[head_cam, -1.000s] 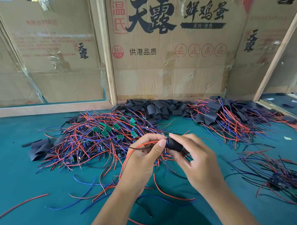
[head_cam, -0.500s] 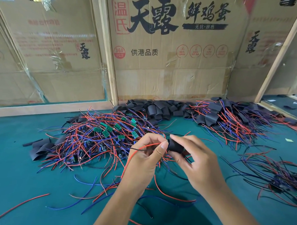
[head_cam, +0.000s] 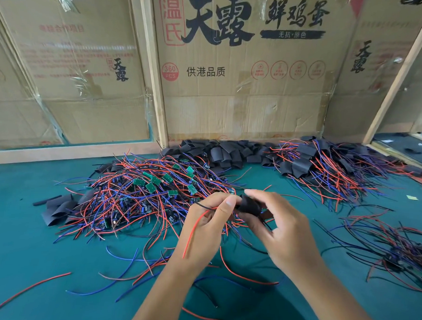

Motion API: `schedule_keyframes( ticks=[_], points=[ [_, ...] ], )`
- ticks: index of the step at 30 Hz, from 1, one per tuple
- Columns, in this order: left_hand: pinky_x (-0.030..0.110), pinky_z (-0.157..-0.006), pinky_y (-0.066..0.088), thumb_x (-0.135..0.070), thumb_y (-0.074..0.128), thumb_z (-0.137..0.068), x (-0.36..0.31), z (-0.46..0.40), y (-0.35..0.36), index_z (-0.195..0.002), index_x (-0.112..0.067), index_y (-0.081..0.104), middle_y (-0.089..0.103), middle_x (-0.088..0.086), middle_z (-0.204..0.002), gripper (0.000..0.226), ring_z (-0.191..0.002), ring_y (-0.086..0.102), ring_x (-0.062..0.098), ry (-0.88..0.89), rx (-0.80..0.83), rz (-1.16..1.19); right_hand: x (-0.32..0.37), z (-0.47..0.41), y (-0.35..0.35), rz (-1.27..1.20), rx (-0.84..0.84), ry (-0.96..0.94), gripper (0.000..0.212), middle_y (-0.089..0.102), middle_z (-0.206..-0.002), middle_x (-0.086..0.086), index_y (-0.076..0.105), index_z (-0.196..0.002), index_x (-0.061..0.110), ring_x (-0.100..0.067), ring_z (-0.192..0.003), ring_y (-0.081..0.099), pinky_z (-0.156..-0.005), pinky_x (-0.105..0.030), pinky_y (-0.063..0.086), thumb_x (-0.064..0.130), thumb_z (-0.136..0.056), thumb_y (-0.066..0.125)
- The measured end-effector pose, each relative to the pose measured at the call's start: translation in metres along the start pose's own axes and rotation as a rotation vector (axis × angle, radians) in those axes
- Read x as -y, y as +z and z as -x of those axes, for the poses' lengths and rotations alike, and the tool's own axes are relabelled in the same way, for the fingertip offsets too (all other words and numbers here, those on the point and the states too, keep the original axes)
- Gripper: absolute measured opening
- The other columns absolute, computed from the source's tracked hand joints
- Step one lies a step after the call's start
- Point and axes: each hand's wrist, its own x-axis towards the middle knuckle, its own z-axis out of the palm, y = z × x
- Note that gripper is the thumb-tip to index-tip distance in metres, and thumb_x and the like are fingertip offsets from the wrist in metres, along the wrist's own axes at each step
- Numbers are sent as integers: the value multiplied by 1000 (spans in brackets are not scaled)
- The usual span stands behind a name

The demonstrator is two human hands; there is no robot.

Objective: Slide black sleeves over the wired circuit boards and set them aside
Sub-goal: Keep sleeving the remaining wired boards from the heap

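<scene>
As the right hand (head_cam: 281, 233) pinches a soft, light black sleeve (head_cam: 250, 206), the left hand (head_cam: 207, 222) grips limp wires (head_cam: 197, 219) near its mouth

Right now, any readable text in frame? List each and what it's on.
"天露" on the middle cardboard box, big black brush letters
"温氏" in its red stamp
"鲜鸡蛋", "无抗·原色" top right of it
"360 PCS" in its red circle
"供港品质" beside that
"天露" on the left cardboard box and right cardboard box
Red round icons and faint red print: too small or blurred.
</scene>
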Motion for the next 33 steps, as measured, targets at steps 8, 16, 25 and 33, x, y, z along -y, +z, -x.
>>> schedule_keyframes(
  ticks=[8,16,25,33],
  points=[
    [23,-69,48,-39,46,-100,8,0,0,-98,-17,77,74,1,-92,38,-80,61,9,-8,15,19,-1,3,1,57,-11,-12,28,70,-99,9,65,-114,14,-6,-85,66,-75,-25,54,26,-90,72],
    [47,-69,48,-42,48,-98,18,-2,-2,-96,-21,79,74,2,-94,37,-78,60,13,-117,-25,23,-1,3,4,222,-11,-84,24,70,-102,-1,68,-109,6,-17,-91,66,-78,-26,51,10,-85,74],
    [25,-68,44,-28,57,-97,34,5,-5,-88,-25,65,61,-12,-77,13,-71,53,6,-167,-24,-635,-34,-44,-40,399,-21,97,20,67,-97,-6,70,-106,7,-21,-76,59,-71,-39,53,12,-87,74],
    [38,-76,47,-30,52,-100,31,14,6,-95,-19,62,61,-7,-92,16,-82,56,17,-45,61,-823,-140,-115,-107,727,-23,475,32,65,-106,-14,51,-112,13,-38,-98,63,-78,-45,49,16,-87,72]
  ],
)
